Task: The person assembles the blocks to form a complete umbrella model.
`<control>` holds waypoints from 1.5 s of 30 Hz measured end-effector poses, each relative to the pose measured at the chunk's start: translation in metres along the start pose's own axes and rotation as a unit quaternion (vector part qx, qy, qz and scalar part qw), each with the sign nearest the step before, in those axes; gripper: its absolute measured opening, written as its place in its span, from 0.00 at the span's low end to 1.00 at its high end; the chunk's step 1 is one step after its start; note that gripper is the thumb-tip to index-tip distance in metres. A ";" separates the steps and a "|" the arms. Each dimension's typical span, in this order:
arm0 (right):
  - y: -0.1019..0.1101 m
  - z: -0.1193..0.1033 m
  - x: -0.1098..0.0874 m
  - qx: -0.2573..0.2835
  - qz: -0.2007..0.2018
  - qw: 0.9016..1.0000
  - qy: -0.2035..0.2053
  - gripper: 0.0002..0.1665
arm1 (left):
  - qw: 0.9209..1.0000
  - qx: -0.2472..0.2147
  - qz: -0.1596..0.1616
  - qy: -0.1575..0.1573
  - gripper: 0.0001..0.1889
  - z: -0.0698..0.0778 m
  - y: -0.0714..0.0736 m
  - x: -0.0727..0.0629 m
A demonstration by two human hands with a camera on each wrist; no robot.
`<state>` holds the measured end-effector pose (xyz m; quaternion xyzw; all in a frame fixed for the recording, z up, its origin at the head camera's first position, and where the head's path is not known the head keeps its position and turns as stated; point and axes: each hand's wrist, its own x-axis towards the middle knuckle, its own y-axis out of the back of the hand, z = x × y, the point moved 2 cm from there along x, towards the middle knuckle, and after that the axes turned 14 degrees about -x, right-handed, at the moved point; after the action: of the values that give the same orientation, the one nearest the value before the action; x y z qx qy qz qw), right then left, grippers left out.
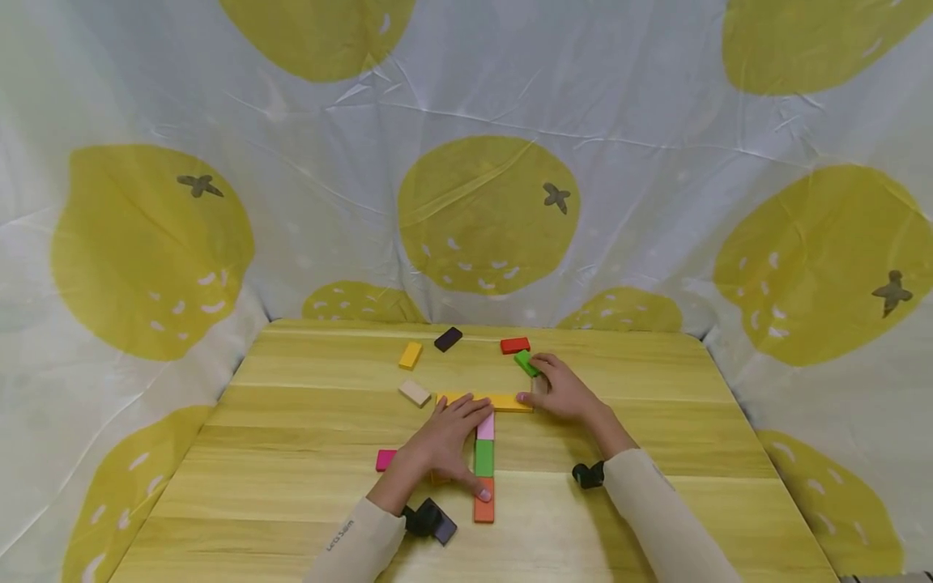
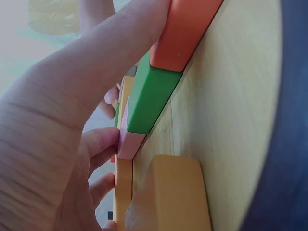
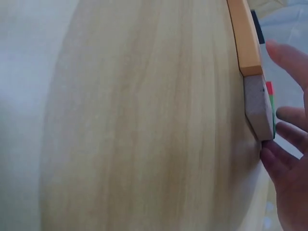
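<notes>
My left hand [image 1: 453, 437] lies with fingers spread over a line of wooden blocks. Its thumb touches an orange-red block [image 1: 484, 506], and its fingertips rest along the pink block [image 2: 130, 142] and the yellow-orange blocks [image 1: 503, 402]. A green block [image 2: 154, 101] sits between the pink and orange-red ones. My right hand [image 1: 564, 394] is at the row's right end, its thumb by the yellow-orange end. Its loosely bent fingers are beside a grey-brown block [image 3: 257, 106] that abuts the row. Beyond that lies a bright green block [image 1: 525, 362], near the right fingertips.
Scattered on the wooden table are a red block [image 1: 515, 346], a black one [image 1: 448, 339], a yellow one [image 1: 411, 355], a beige one [image 1: 415, 393], a magenta one [image 1: 386, 460] and a dark grey one [image 1: 443, 526]. A lemon-print curtain [image 1: 328, 202] hangs behind.
</notes>
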<state>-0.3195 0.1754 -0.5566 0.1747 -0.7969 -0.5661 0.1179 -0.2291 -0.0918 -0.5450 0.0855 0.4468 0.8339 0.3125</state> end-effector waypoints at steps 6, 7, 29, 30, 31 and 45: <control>-0.002 0.000 -0.001 -0.015 0.002 1.000 0.008 0.60 | 1.000 -0.008 0.001 -0.004 0.73 -0.001 0.001 0.000; -0.002 0.000 -0.001 -0.015 0.005 1.000 0.009 0.59 | 1.000 -0.010 0.000 -0.004 0.73 -0.001 0.001 0.000; -0.005 -0.001 -0.005 -0.006 0.016 1.000 0.003 0.58 | 1.000 -0.006 0.005 -0.003 0.73 0.002 0.002 -0.001; -0.006 0.000 -0.005 -0.006 0.016 1.000 0.003 0.58 | 1.000 -0.006 0.005 -0.003 0.73 0.001 0.002 -0.001; -0.006 0.000 -0.005 -0.006 0.017 1.000 0.003 0.58 | 1.000 -0.006 0.004 -0.003 0.73 0.001 0.002 -0.001; -0.003 0.000 -0.005 0.008 0.014 1.000 -0.001 0.57 | 1.000 -0.013 0.000 -0.003 0.73 0.000 0.001 -0.001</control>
<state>-0.3149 0.1766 -0.5591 0.1639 -0.8039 -0.5582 0.1233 -0.2290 -0.0928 -0.5444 0.0840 0.4351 0.8394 0.3147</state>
